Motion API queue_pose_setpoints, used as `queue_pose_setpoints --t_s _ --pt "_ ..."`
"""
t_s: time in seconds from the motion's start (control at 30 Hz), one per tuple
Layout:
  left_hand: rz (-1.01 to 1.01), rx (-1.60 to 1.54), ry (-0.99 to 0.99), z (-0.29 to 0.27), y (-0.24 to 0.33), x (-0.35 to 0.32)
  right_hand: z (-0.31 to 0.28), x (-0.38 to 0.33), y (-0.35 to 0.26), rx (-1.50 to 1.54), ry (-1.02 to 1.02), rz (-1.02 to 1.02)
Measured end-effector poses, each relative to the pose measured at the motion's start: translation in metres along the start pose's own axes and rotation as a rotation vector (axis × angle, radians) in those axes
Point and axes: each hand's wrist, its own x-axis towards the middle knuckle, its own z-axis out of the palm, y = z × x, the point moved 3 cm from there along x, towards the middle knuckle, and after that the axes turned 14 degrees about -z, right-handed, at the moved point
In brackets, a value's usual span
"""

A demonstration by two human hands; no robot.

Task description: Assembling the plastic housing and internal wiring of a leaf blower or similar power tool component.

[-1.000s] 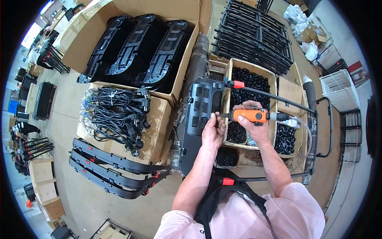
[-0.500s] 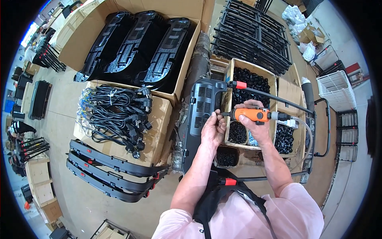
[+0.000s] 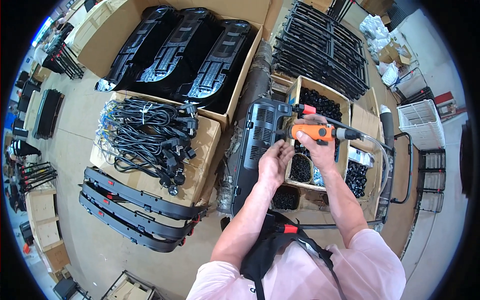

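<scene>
My right hand (image 3: 320,145) is wrapped round an orange power screwdriver (image 3: 311,132) with a hose at its back end. The screwdriver lies almost level, its tip pointing left at the edge of a black vented plastic housing (image 3: 257,142). Just below that tip is my left hand (image 3: 274,162), fingers loosely bent and apart, with nothing visible in them. The housing stands in front of me, joined to a black tube frame (image 3: 345,126) by red-ended fittings (image 3: 308,109). Whether the tip touches a screw cannot be made out.
Beneath the tool, a wooden box (image 3: 287,170) holds black small parts and a round tub of screws (image 3: 300,168). Bundled black power cords (image 3: 150,135) lie on a carton at left. Curved black panels (image 3: 135,215), a carton of black shells (image 3: 255,47) and stacked frames (image 3: 325,45) surround the bench.
My left hand has come away from the screwdriver's tip and dropped slightly, its fingers loosening. The screwdriver has moved up a little in my right hand. The whole view has shifted slightly.
</scene>
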Motion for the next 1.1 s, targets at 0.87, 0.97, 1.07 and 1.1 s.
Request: queue_pose_setpoints --t_s 0.87,0.97,1.07,1.1 --pt "-0.067 0.357 0.022 -0.026 -0.002 -0.044 0.07 0.064 0.032 -0.152 -0.26 -0.078" --pt "-0.02 0.441 0.066 -0.025 0.0 -0.045 0.073 0.067 0.032 -0.173 -0.278 -0.08" --pt "0.045 0.423 0.07 -0.024 0.002 -0.048 0.079 0.074 0.027 -0.16 -0.334 -0.052" --pt "0.06 0.35 0.042 -0.022 0.004 -0.05 0.08 0.076 0.026 -0.164 -0.332 -0.051"
